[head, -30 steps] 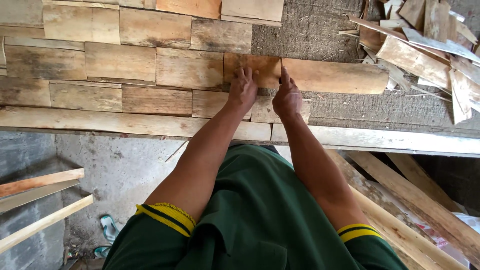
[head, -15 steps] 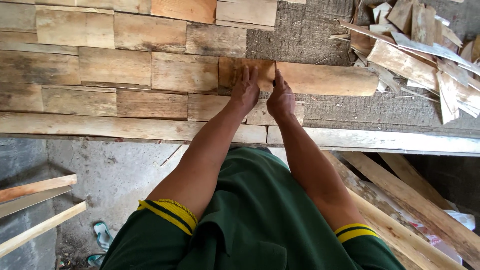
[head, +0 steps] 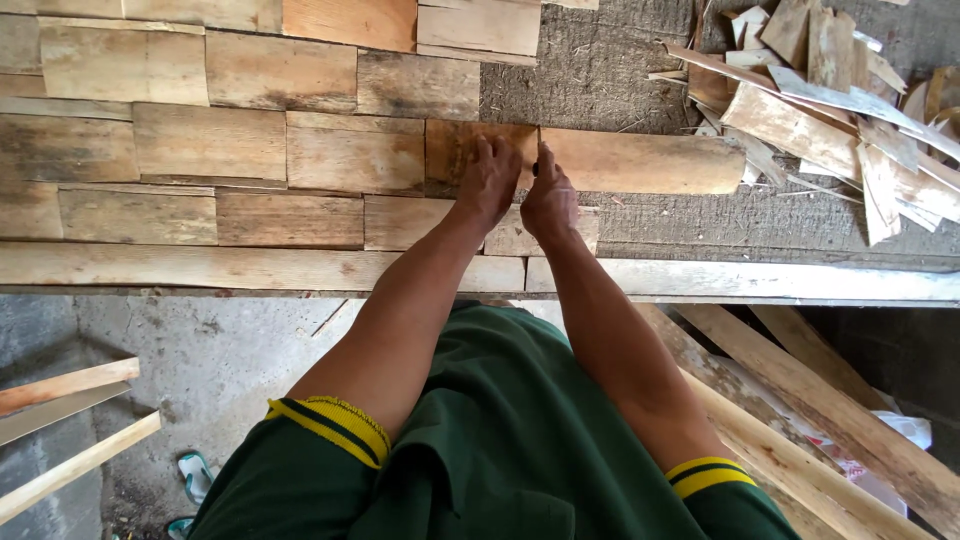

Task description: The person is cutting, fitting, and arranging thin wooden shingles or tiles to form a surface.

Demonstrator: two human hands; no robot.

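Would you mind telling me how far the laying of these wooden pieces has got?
Done: rows of flat brown wooden pieces cover the left. In hand: left hand and right hand press the seam beside the long reddish plank. Left: bare grey surface; loose offcut pile unused.

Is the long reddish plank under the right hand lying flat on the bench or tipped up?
Flat. The plank lies level with its neighbours, the right hand at its left end.

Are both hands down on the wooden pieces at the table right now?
Yes, the left hand presses a short board and the right hand rests beside the longer board.
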